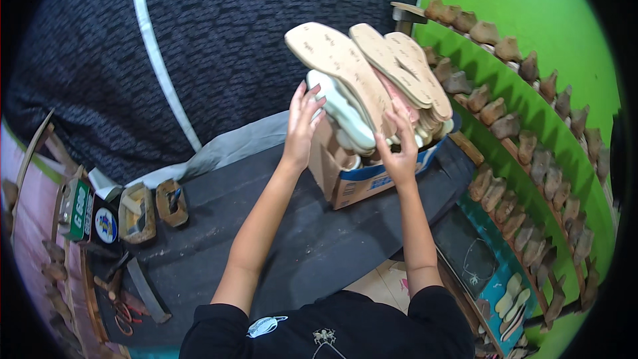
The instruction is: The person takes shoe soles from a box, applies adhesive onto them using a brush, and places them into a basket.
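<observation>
A cardboard box (367, 189) with blue trim stands on the dark worktable and is packed with shoe insoles. Large beige insoles (332, 53) with small dark marks stick up out of it, tilted to the left. More beige insoles (392, 60) lean at the right, with pink ones partly covered between them. At the left side of the bundle, my left hand (302, 129) has its fingers stretched and apart beside a pale mint insole (342, 112). My right hand (401, 149) has thumb and fingers bent around the lower end of the beige insoles.
Left on the table are two small wooden trays (138, 213) (171, 203), a green tin (75, 209), red-handled scissors (124, 316) and a flat dark blade (147, 289). Racks of wooden shoe lasts (506, 126) line the green wall. Several insoles (513, 302) lie on a teal surface lower right.
</observation>
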`<state>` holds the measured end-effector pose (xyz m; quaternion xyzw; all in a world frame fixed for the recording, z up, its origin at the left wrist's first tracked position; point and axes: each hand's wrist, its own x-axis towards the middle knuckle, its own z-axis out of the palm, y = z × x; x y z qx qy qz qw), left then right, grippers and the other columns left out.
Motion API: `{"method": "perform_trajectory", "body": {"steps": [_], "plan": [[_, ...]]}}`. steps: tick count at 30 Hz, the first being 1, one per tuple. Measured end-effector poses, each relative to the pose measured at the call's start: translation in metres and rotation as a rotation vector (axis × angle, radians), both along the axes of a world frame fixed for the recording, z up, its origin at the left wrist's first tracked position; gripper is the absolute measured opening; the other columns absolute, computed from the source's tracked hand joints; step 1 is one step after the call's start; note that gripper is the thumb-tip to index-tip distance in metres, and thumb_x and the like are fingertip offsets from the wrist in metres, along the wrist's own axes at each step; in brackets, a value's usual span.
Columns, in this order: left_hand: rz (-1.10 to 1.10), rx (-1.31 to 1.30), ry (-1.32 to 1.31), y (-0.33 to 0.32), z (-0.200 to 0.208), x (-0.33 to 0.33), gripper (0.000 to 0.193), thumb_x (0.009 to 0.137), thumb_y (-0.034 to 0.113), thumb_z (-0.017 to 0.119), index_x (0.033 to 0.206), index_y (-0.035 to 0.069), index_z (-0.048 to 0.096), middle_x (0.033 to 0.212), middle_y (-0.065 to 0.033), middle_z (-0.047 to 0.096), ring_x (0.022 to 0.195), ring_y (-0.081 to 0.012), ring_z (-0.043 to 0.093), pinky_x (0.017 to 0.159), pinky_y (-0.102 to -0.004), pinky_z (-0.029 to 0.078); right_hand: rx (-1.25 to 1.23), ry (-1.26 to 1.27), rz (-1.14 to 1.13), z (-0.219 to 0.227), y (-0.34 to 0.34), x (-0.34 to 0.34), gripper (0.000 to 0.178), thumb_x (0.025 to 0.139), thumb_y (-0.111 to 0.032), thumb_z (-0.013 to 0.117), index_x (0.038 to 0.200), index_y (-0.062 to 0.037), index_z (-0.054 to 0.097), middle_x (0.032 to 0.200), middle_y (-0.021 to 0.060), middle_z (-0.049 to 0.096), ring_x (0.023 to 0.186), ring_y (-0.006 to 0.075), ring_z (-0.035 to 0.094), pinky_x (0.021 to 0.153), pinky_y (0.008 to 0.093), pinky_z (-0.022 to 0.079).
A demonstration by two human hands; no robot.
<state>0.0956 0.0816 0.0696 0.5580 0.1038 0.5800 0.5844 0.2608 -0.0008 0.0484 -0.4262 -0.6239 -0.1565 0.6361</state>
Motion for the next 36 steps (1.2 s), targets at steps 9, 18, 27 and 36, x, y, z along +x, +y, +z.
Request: {"method": "perform_trajectory", "body": {"steps": [9, 18, 27, 36], "plan": [[0.080, -0.198, -0.670, -0.038, -0.052, -0.174, 0.053, 0.086, 0.039, 0.032, 0.122, 0.001, 0.034, 0.123, -0.0119, 0.042, 0.113, -0.0236, 0.041, 0.095, -0.0373, 0.031, -0.306, -0.272, 0.595, -0.063, 0.006, -0.111, 0.039, 0.069, -0.007, 0.063, 0.106, -0.0062, 0.051, 0.124, 0.0171, 0.039, 0.114, 0.0301, 0.041, 0.100, 0.0472, 0.018], [0.301, -0.710, -0.004, -0.102, -0.169, -0.352, 0.048, 0.087, 0.039, 0.036, 0.104, -0.002, 0.053, 0.093, -0.0109, 0.061, 0.079, -0.0172, 0.061, 0.065, -0.0276, 0.051, -0.640, -0.545, 1.006, -0.115, 0.021, -0.160, 0.052, 0.066, -0.010, 0.064, 0.115, -0.0085, 0.046, 0.123, 0.0116, 0.043, 0.111, 0.0267, 0.043, 0.101, 0.0480, 0.019], [0.335, -0.783, 0.330, -0.113, -0.200, -0.394, 0.028, 0.083, 0.021, 0.052, 0.098, -0.002, 0.055, 0.084, -0.0060, 0.062, 0.071, -0.0099, 0.060, 0.063, -0.0228, 0.050, -0.760, -0.721, 1.108, -0.130, 0.039, -0.196, 0.053, 0.069, -0.017, 0.062, 0.118, -0.0112, 0.042, 0.124, 0.0115, 0.041, 0.112, 0.0274, 0.042, 0.102, 0.0461, 0.019], [0.351, -0.758, 0.291, -0.113, -0.206, -0.400, 0.029, 0.085, 0.020, 0.050, 0.103, -0.002, 0.055, 0.088, -0.0057, 0.061, 0.074, -0.0095, 0.060, 0.065, -0.0227, 0.049, -0.631, -0.136, 1.097, -0.125, 0.110, -0.298, 0.059, 0.071, -0.016, 0.065, 0.121, -0.0044, 0.036, 0.117, 0.0124, 0.041, 0.087, 0.0168, 0.050, 0.070, 0.0262, 0.043]]}}
